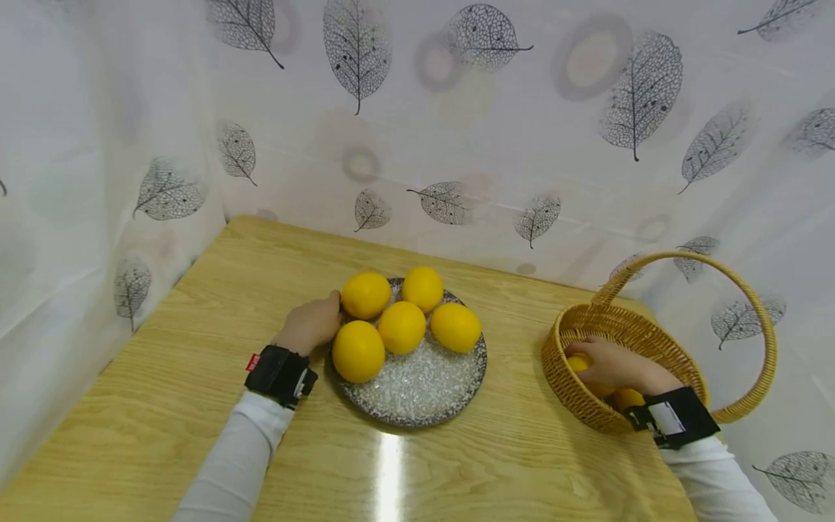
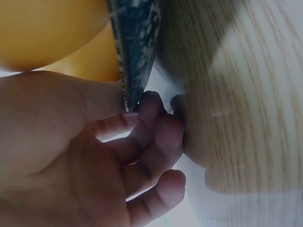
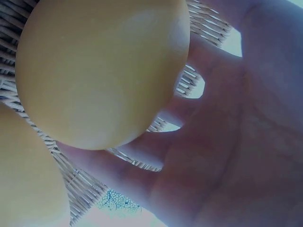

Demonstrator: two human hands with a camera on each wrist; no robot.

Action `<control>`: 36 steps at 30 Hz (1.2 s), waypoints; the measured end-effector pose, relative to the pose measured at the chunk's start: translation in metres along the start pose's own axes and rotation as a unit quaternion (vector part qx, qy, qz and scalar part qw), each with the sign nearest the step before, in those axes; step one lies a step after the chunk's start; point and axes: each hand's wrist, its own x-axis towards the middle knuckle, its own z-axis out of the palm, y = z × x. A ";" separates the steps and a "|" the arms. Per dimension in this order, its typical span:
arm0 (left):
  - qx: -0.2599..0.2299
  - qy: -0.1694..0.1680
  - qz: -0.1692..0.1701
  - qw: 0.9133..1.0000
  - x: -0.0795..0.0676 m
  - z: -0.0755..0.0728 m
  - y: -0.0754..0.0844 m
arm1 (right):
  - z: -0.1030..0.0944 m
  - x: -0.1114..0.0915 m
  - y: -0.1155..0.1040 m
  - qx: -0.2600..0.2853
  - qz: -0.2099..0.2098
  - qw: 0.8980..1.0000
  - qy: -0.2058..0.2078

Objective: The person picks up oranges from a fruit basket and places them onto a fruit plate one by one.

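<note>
A round speckled grey plate [image 1: 424, 384] with a dark rim bears several smooth yellow fruits [image 1: 401, 328], oval to round. At its left edge my left hand [image 1: 312, 324] grips the rim. In the left wrist view, the thumb lies above the plate's edge [image 2: 137, 42] and curled fingers [image 2: 168, 130] are under it. Inside the wicker basket [image 1: 561, 370], my right hand [image 1: 613, 366] holds a yellow fruit [image 3: 102, 71], its fingers curled around the far side. Another yellow fruit [image 3: 28, 175] lies beside that one. The basket's bottom is partly hidden by the hand.
The basket's tall arched handle [image 1: 770, 341] leans out to the right. Both plate and basket stand on a wooden table [image 1: 509, 449]. A pale curtain [image 1: 417, 145] with leaf prints hangs along the back and both sides.
</note>
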 end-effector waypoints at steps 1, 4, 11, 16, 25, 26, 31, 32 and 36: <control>0.000 0.000 0.000 1.000 0.000 0.000 0.000 | 0.000 0.000 0.000 0.000 -0.001 1.000 0.000; 0.000 0.000 0.000 1.000 0.001 -0.001 0.000 | 0.000 0.000 0.000 -0.002 -0.009 1.000 0.003; 0.000 0.003 0.003 1.000 0.001 -0.002 0.000 | -0.002 -0.001 -0.003 -0.001 -0.012 1.000 -0.001; 0.002 0.007 0.006 1.000 0.001 -0.002 -0.002 | -0.002 -0.003 -0.004 0.023 -0.002 1.000 0.000; 0.001 -0.001 0.000 1.000 0.001 -0.001 -0.002 | 0.001 -0.005 -0.004 0.035 -0.019 0.999 0.023; 0.002 -0.002 0.000 1.000 0.001 -0.001 -0.002 | 0.002 -0.005 -0.004 0.033 -0.020 0.999 0.026; 0.002 0.002 0.001 1.000 0.000 0.000 -0.001 | 0.004 -0.007 -0.002 0.026 -0.026 0.999 0.039; 0.000 0.003 0.001 1.000 0.000 0.000 -0.001 | 0.004 -0.008 -0.002 0.025 -0.027 0.998 0.042; -0.005 0.004 0.002 1.000 0.000 0.000 -0.001 | 0.004 -0.009 -0.003 0.021 -0.029 0.998 0.058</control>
